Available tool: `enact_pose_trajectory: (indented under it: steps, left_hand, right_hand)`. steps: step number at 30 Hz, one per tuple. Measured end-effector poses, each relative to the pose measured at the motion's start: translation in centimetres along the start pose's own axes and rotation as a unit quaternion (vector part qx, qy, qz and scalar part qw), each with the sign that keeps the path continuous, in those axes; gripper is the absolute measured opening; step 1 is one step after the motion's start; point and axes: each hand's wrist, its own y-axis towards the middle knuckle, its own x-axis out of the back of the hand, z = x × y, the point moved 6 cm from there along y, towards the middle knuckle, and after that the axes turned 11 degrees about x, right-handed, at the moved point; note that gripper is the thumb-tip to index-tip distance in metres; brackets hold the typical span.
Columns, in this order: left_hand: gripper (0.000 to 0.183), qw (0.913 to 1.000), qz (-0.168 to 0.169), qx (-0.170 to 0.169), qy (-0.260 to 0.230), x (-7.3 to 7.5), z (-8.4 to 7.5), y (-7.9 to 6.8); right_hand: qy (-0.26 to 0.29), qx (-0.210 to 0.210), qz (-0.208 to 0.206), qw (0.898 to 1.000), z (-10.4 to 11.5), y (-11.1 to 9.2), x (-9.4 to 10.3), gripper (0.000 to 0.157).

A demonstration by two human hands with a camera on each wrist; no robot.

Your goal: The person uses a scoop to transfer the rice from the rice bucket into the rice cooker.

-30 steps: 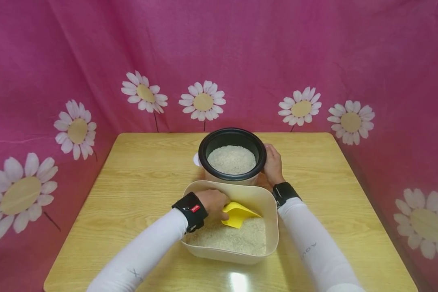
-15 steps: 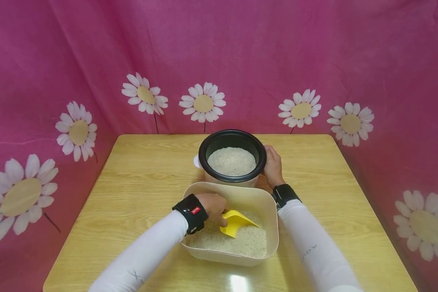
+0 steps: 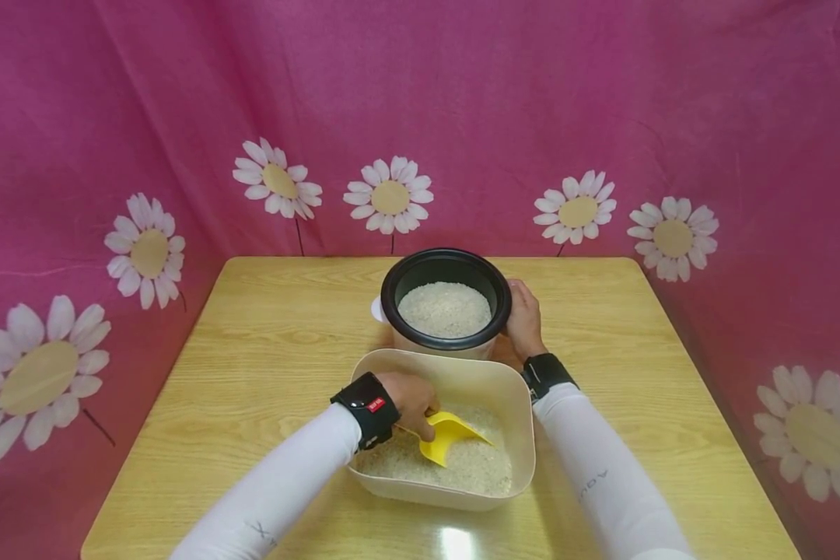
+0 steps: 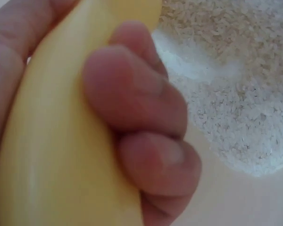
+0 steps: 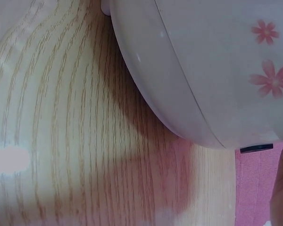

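My left hand (image 3: 409,398) grips the handle of a yellow scoop (image 3: 451,435) inside a cream-coloured bin (image 3: 525,424) of rice. The scoop's blade rests down at the rice (image 3: 462,474), tilted to the right. In the left wrist view, curled fingers (image 4: 137,94) wrap the scoop's pale yellow handle (image 4: 56,122). Behind the bin stands a white rice cooker (image 5: 217,70) with pink flowers, its black inner pot (image 3: 444,268) partly filled with rice (image 3: 444,309). My right hand (image 3: 525,317) holds the cooker's right side; the side grip is hidden under it.
Bin and cooker stand close together on a light wooden table (image 3: 273,327). A white handle (image 3: 377,309) sticks out at the cooker's left. Pink curtains (image 3: 462,101) printed with daisies surround the table's back and sides.
The left hand has lowered the yellow scoop toward the front and slightly left in the bin, tipping its blade further into the rice. My right hand stays at the cooker.
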Motion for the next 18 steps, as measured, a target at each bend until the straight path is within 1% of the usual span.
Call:
enact_pose_trajectory:
  steps: [5,8,12,17,18]
  left_hand:
    - [0.033,0.9995,0.013,0.023,-0.02,-0.09,0.27,-0.25]
    - [0.036,0.9989,0.016,0.035,-0.028,-0.09,0.39,-0.41]
    - [0.041,0.9985,0.012,0.046,-0.028,-0.11,0.39,-0.56]
    - [0.041,0.9982,0.002,0.057,-0.017,-0.27,0.45,-0.74]
    - [0.042,0.9984,-0.001,0.056,-0.008,-0.3,0.45,-0.76]
  right_hand:
    - [-0.001,0.006,0.002,1.0,-0.04,0.06,-0.07,0.029]
    - [-0.002,0.009,0.003,1.0,-0.02,0.15,-0.07,0.029]
    - [0.003,0.014,0.003,1.0,-0.03,0.26,-0.02,0.028]
    - [0.013,0.013,0.002,1.0,-0.41,0.26,0.01,0.027]
    - [0.013,0.013,0.001,1.0,-0.52,0.25,0.01,0.027]
